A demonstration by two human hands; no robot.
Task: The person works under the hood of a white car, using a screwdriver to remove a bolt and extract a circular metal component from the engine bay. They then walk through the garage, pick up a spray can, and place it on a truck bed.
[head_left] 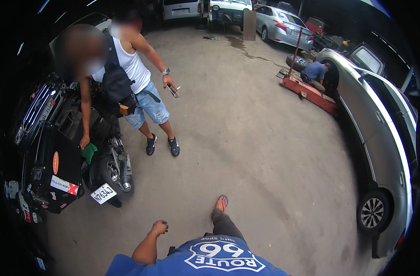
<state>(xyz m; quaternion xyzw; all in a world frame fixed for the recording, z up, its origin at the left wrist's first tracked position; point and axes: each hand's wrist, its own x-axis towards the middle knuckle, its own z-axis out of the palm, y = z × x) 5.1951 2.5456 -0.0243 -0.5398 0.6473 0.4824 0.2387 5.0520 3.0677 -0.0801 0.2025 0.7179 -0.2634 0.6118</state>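
My left hand [159, 227] hangs beside my body at the lower middle, over the bare concrete floor. Its fingers are curled in, and I see nothing held in them. It touches nothing; a parked motorcycle [111, 170] with a black top box [58, 161] stands farther off to the left. My right hand is out of the picture. One foot in an orange sandal [222, 202] is stretched forward below my blue shirt [210, 257].
At left, one person holds a green cloth [88, 152] by the motorcycle; another in a white top [132, 64] stands there. A silver car [380, 138] lines the right side. Beyond it, someone crouches near a red floor jack [306, 94] and loose wheel [297, 62]. Vehicles stand behind.
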